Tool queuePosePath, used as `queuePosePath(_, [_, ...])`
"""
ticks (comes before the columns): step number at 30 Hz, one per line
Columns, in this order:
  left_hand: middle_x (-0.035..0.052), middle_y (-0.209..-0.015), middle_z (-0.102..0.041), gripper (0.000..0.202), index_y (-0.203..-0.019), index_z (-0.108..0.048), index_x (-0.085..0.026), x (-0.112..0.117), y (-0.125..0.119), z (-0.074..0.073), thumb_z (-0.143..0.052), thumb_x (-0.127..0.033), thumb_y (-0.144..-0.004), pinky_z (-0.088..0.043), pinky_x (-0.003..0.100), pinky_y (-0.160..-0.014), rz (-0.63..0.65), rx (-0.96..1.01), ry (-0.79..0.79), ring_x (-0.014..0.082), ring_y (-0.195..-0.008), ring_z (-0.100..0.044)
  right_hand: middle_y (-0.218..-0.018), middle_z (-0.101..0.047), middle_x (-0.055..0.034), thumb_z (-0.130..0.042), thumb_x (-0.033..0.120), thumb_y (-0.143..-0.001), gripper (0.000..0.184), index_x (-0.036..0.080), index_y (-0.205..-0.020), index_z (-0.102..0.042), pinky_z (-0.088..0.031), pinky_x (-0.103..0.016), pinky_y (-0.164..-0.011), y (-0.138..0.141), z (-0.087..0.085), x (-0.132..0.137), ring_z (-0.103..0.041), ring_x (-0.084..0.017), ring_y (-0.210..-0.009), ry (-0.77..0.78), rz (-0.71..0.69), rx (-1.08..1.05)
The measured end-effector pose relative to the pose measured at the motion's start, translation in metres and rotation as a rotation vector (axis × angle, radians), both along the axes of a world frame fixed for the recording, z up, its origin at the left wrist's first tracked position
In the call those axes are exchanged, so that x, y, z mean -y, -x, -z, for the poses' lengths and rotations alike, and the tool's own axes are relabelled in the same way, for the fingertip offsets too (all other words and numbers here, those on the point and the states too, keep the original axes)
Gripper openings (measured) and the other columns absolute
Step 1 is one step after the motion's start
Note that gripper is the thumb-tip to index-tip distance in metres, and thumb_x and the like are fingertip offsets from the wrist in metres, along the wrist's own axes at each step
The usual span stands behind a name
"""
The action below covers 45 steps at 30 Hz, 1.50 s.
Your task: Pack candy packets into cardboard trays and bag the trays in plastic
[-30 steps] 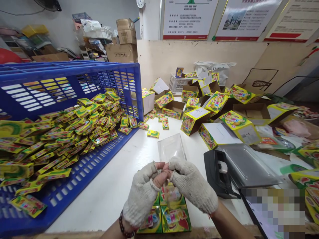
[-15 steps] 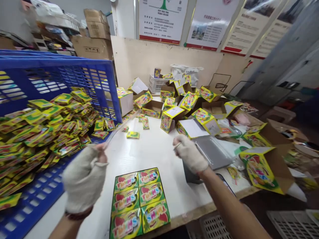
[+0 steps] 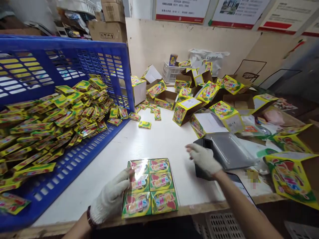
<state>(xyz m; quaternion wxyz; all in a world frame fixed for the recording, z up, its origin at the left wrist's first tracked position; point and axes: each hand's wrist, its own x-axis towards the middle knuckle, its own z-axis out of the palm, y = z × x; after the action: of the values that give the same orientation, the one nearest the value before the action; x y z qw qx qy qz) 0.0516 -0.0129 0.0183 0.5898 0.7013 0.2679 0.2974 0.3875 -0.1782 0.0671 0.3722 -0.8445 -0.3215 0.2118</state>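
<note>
A flat block of six green-and-yellow candy boxes (image 3: 161,181), printed "TWINS", lies at the table's front edge. A glossy clear film shows over it, its edge reaching just past the block's right side. My left hand (image 3: 111,196), in a white glove with bare fingertips, rests against the block's left side, fingers stretched and touching its upper left corner. My right hand (image 3: 204,159), gloved the same way, hovers beside a black box (image 3: 200,171), right of the block. Its fingers are loosely bent and apart, with nothing visible in them.
A blue crate (image 3: 128,76) on the left holds a heap of small candy packs (image 3: 62,119). Several loose packs (image 3: 144,124) lie on the white table (image 3: 112,146). Opened cartons (image 3: 188,108) crowd the back and right. A grey tray (image 3: 231,149) and a phone (image 3: 239,186) lie at right.
My left hand has come down and right onto the block's side, its fingers straightening from a pinch. My right hand has loosened its pinch. Clear film now shows over the block.
</note>
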Motion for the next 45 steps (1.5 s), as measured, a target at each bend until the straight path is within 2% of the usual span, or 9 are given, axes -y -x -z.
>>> queuePosePath(4, [0.0093, -0.122, -0.068, 0.019, -0.086, -0.075, -0.024, -0.021, 0.007, -0.004, -0.057, -0.029, -0.085, -0.049, 0.039, -0.102, 0.356, -0.075, -0.351, 0.0224, -0.116, -0.062, -0.077, -0.062, -0.0015, -0.05, 0.032, -0.08, 0.028, 0.017, -0.098, -0.065, -0.042, -0.023, -0.051, 0.047, 0.035, -0.05, -0.051, -0.011, -0.056, 0.047, -0.25, -0.261])
queuePosePath(10, [0.0103, -0.118, -0.067, 0.044, -0.118, -0.063, -0.019, -0.03, -0.026, -0.009, -0.055, -0.042, -0.082, -0.055, 0.038, -0.089, -0.142, -0.335, -0.206, 0.0231, -0.108, -0.065, -0.062, -0.055, 0.0009, -0.05, 0.031, -0.078, 0.018, 0.018, -0.073, -0.062, -0.037, -0.022, -0.047, 0.051, 0.042, -0.056, -0.045, -0.011, -0.052, 0.083, -0.325, -0.263])
queuePosePath(16, [0.0054, -0.085, -0.072, 0.039, -0.083, -0.069, -0.017, -0.04, -0.049, 0.013, -0.052, -0.051, -0.078, -0.054, 0.031, -0.077, -0.161, -0.399, -0.133, 0.0208, -0.084, -0.067, -0.057, -0.052, 0.0016, -0.046, 0.031, -0.081, 0.024, 0.016, -0.08, -0.064, -0.04, -0.021, -0.046, 0.05, 0.04, -0.05, -0.049, -0.011, -0.051, 0.118, -0.328, -0.34])
queuePosePath(20, [0.0023, -0.074, -0.065, 0.034, -0.078, -0.066, -0.018, -0.04, -0.042, 0.006, -0.047, -0.045, -0.085, -0.051, 0.03, -0.07, -0.137, -0.427, -0.217, 0.0183, -0.075, -0.062, -0.057, -0.054, 0.0015, -0.046, 0.026, -0.081, 0.025, 0.014, -0.084, -0.067, -0.042, -0.02, -0.047, 0.049, 0.037, -0.051, -0.051, -0.011, -0.052, 0.134, -0.321, -0.361])
queuePosePath(25, [0.0066, -0.105, -0.064, 0.023, -0.091, -0.065, -0.022, -0.01, -0.078, -0.018, -0.049, -0.01, -0.08, -0.042, 0.04, -0.097, 0.197, -0.49, -0.801, 0.0223, -0.107, -0.056, -0.054, -0.053, 0.0024, -0.049, 0.019, -0.082, 0.02, 0.014, -0.078, -0.068, -0.038, -0.019, -0.045, 0.048, 0.033, -0.055, -0.048, -0.01, -0.049, 0.161, -0.314, -0.323])
queuePosePath(28, [0.008, -0.108, -0.063, 0.021, -0.096, -0.061, -0.02, 0.022, -0.11, -0.02, -0.047, -0.01, -0.085, -0.039, 0.047, -0.097, 0.39, -0.533, -1.089, 0.0242, -0.107, -0.055, -0.059, -0.056, 0.0016, -0.048, 0.018, -0.085, 0.021, 0.014, -0.084, -0.069, -0.039, -0.02, -0.047, 0.053, 0.033, -0.054, -0.049, -0.01, -0.052, 0.159, -0.287, -0.297])
queuePosePath(35, [0.0148, -0.133, -0.054, 0.04, -0.128, -0.054, -0.025, 0.046, -0.122, -0.018, -0.051, -0.036, -0.09, -0.029, 0.064, -0.099, 0.383, -0.596, -1.183, 0.0337, -0.118, -0.048, -0.064, -0.056, 0.004, -0.053, 0.008, -0.075, 0.029, 0.015, -0.102, -0.062, -0.042, -0.022, -0.058, 0.088, 0.032, 0.004, -0.05, -0.011, -0.059, 0.165, -0.238, -0.268])
queuePosePath(40, [0.018, -0.145, -0.046, 0.055, -0.136, -0.05, -0.028, 0.049, -0.119, -0.024, -0.05, -0.053, -0.088, -0.026, 0.07, -0.098, 0.448, -0.655, -1.212, 0.0403, -0.128, -0.042, -0.064, -0.049, 0.0092, -0.054, 0.011, -0.068, 0.036, 0.02, -0.103, -0.051, -0.044, -0.02, -0.045, 0.126, 0.04, 0.056, -0.05, -0.009, -0.048, 0.131, -0.068, -0.717])
queuePosePath(45, [0.0224, -0.145, -0.045, 0.071, -0.136, -0.053, -0.025, 0.051, -0.121, -0.022, -0.058, -0.064, -0.078, -0.023, 0.071, -0.098, 0.453, -0.662, -1.203, 0.0475, -0.13, -0.038, -0.064, -0.051, 0.0079, -0.057, 0.018, -0.069, 0.022, 0.02, -0.09, -0.05, -0.048, -0.021, -0.049, 0.144, 0.048, 0.069, -0.057, -0.01, -0.053, 0.043, 0.095, -0.905])
